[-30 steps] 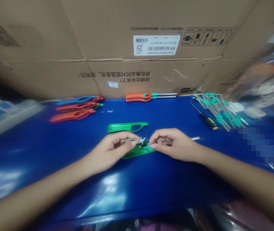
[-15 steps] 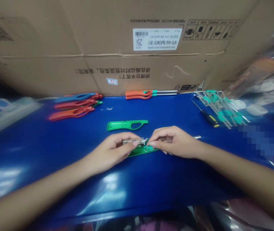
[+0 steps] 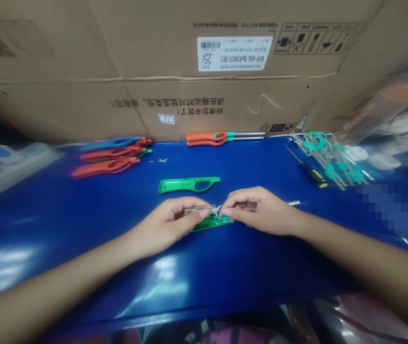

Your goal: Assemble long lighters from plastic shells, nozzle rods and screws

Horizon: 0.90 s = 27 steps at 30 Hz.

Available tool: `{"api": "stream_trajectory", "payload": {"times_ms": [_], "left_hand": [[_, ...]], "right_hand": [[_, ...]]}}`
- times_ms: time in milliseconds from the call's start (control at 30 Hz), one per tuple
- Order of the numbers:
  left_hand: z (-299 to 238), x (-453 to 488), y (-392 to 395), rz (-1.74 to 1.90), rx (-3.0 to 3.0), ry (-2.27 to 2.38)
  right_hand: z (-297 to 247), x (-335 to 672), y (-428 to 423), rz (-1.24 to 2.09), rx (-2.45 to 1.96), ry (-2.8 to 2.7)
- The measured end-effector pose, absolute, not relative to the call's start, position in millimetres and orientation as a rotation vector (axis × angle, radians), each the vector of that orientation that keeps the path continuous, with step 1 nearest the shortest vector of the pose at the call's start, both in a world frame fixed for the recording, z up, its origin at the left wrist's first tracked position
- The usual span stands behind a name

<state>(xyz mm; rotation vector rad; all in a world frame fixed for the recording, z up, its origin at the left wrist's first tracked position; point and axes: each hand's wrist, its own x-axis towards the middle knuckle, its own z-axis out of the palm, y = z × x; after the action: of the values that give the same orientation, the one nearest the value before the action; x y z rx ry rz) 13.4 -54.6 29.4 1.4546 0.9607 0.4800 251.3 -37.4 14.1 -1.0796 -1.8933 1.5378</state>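
Observation:
My left hand (image 3: 173, 220) pinches a clear lighter fuel tank (image 3: 198, 209) between thumb and fingers. At the tank's right end, my right hand (image 3: 252, 210) has its thumb and fingertips pressed together on a small part too hidden to name. Beneath both hands lies a green lighter half-shell (image 3: 207, 223), with a metal tube (image 3: 293, 203) sticking out past my right hand. A second green half-shell (image 3: 189, 184) rests just behind, inner side up.
Red and blue lighter casings (image 3: 105, 167) lie at the back left, with assembled orange lighters (image 3: 207, 138) behind the middle. To the right are a screwdriver (image 3: 312, 175) and a pile of metal tubes with teal parts (image 3: 329, 157). A cardboard box (image 3: 82, 57) walls off the back.
Both hands stay nearly in place, with the right fingertips shifting slightly at the tank's end. The whole view has moved a little.

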Motion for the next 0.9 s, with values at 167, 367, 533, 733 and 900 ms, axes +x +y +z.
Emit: {"api": "stream_trajectory", "payload": {"times_ms": [167, 367, 533, 733, 900], "left_hand": [[29.7, 12.9, -54.8, 0.481, 1.460, 0.968], [29.3, 12.1, -54.4, 0.470, 1.474, 0.972], [28.8, 13.4, -53.6, 0.466, 1.476, 0.972], [28.3, 14.2, -55.6, 0.484, 1.489, 0.962], [27.5, 16.0, -56.6, 0.506, 1.516, 0.969]], "right_hand": [[13.1, 252.2, -36.4, 1.521, -1.096, -1.922], [14.5, 253.9, -37.0, 1.503, -1.086, -1.950], [14.6, 254.1, -37.5, 1.514, -1.079, -1.961], [14.0, 254.0, -38.1, 1.515, -1.061, -1.944], [13.9, 253.9, -38.9, 1.500, -1.061, -1.941]]}}
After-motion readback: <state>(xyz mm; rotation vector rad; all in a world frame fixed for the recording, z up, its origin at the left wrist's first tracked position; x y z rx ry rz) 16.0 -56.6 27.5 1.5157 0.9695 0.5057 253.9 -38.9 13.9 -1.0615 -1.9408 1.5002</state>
